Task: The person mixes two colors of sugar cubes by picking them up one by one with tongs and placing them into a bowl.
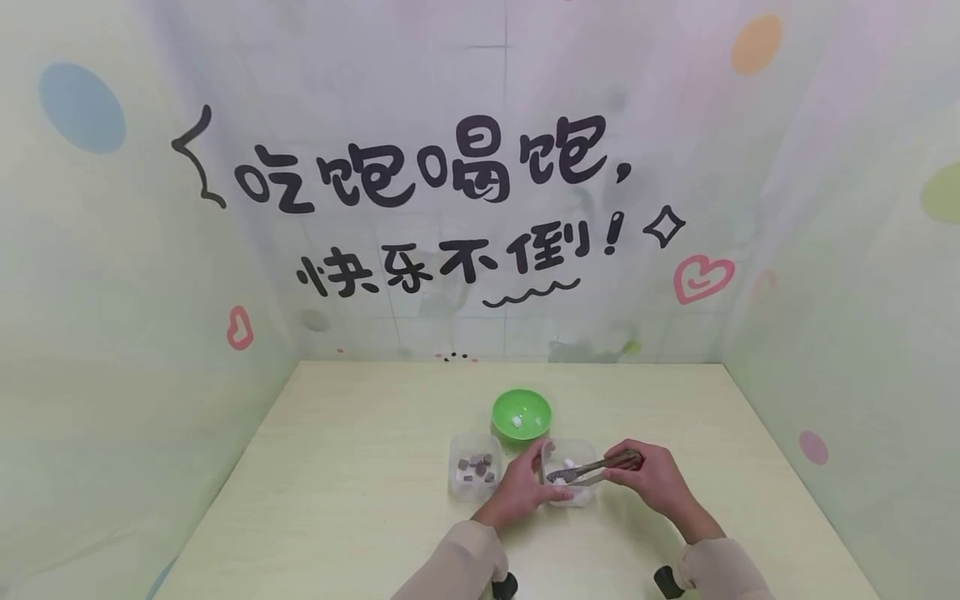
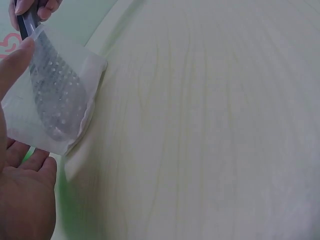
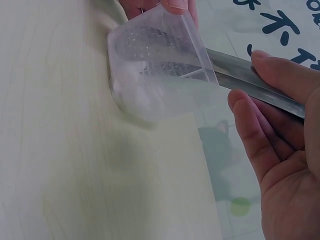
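Note:
My left hand (image 1: 519, 488) grips a clear plastic container (image 1: 577, 500) by its side, thumb on the near side and fingers behind. The container is tilted in the wrist views. White pieces (image 1: 568, 463) lie inside it; their exact kind is not clear. With my right hand (image 1: 657, 478) I hold metal tongs (image 1: 609, 462) by their handles, pinched between thumb and fingers. Their perforated head (image 2: 57, 90) is inside the container, seen through the cloudy wall. Whether a white piece is between the tong ends is hard to tell.
Just behind the container stands a green bowl (image 1: 522, 402) with a few small white pieces in it. To the left, a second clear container (image 1: 453, 479) holds several dark brownish cubes (image 1: 482, 469). The pale wooden table (image 1: 360, 450) meets printed cloth walls at its back and sides.

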Motion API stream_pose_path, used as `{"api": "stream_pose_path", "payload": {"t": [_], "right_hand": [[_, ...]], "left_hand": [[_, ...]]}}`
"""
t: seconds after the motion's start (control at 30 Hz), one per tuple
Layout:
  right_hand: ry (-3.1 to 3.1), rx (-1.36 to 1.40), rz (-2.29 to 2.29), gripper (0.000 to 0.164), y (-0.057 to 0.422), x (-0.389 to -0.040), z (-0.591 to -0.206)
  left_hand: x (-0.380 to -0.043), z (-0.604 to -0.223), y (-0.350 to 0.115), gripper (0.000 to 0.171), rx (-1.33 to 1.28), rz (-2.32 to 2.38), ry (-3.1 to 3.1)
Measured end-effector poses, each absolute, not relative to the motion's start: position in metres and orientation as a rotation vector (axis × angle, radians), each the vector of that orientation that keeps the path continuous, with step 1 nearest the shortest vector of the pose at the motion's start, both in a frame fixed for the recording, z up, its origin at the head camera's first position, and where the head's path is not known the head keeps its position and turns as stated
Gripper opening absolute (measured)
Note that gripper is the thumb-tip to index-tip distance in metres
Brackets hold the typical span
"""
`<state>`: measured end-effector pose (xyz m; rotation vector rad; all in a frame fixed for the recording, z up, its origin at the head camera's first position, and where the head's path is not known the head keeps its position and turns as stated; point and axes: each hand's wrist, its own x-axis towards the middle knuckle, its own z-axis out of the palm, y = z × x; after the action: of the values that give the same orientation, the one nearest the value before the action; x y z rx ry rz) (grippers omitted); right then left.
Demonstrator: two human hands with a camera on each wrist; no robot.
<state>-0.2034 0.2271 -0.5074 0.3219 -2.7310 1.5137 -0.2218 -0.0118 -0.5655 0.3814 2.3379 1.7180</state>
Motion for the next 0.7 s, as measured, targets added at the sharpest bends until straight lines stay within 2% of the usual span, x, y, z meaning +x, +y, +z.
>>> {"api": "stream_pose_path", "payload": {"t": [0.7], "right_hand": [[-2.617,0.222,1.528,0.023,0.2321,-0.2003,-0.503]], "left_hand": [[-0.2227,-0.566,-0.011,0.097,0.406,1.724,2.345]]}}
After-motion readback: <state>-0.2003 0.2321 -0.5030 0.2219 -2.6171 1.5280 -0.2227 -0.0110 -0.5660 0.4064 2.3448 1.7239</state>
